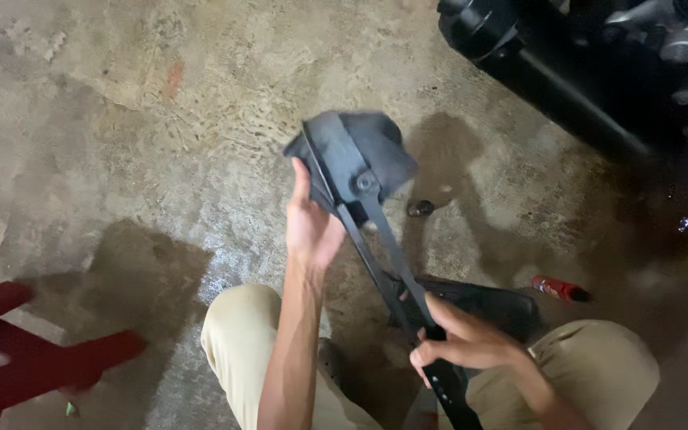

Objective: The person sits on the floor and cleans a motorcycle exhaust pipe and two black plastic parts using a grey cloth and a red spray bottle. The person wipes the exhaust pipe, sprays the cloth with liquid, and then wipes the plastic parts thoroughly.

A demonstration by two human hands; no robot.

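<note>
Black bracket (364, 183) – both grips closed on it, red tube (559, 288), stool (33, 358) nearby.

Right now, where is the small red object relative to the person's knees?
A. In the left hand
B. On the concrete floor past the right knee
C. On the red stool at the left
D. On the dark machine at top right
B: the red object lies on the concrete floor, just beyond the right knee.
</note>
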